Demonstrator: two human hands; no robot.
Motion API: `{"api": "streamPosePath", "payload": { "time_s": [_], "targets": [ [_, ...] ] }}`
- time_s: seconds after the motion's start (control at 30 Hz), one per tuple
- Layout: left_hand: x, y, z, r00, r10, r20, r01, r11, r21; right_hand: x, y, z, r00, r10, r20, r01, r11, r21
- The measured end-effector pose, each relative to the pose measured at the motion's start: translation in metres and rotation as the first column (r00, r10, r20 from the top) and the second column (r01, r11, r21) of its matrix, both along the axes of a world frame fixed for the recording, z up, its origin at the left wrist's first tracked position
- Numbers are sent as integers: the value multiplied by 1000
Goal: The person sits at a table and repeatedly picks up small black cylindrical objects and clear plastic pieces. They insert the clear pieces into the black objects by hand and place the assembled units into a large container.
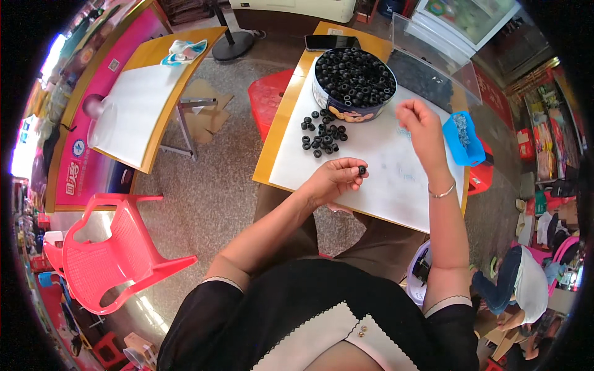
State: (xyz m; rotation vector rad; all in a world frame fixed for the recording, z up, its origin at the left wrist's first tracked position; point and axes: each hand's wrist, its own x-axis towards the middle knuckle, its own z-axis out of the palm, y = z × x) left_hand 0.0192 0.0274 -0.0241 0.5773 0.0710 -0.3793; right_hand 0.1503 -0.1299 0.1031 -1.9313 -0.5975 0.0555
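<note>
My left hand point(337, 179) pinches a small black ring-shaped piece point(362, 169) between thumb and forefinger, just above the near part of a white-topped table point(377, 191). To the right, above the table, my right hand point(422, 127) has its fingertips drawn together; whatever they hold, if anything, is too small to make out. A round tub point(322, 99) heaped with similar black pieces point(352, 74) stands at the far side. Several loose black pieces point(323, 137) lie in front of it. Beside my right hand is a blue basket point(473, 151) with small clear-bluish bits point(461, 131) inside.
A phone point(331, 42) lies behind the tub. At the far right of the table stands a clear plastic box point(433, 62). Red stools point(269, 99) flank the table. Leftward are a pink chair point(117, 253) and another table point(139, 105). A person point(526, 284) bends at lower right.
</note>
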Motion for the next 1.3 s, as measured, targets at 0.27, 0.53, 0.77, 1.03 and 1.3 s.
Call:
{"api": "streamPosePath", "payload": {
  "time_s": [0.27,0.53,0.77,1.03,1.3],
  "targets": [
    [0,1,-3,999,-34,32,35,999,-35,42,40,9,982,75,174,-64,996,-68],
    [-1,2,-3,999,-43,23,44,998,-35,12,103,-17,735,507,450,-356,854,-379],
    [1,2,-10,995,-68,71,73,995,-75,3,141,-69,637,695,334,-378,659,-650],
    [0,1,-8,995,-74,66,82,990,-116,2,105,-65,742,615,267,-416,735,-536],
    [0,1,-7,995,-85,52,88,994,-71,9,66,-17,886,324,333,-268,942,-203]
  ]
}}
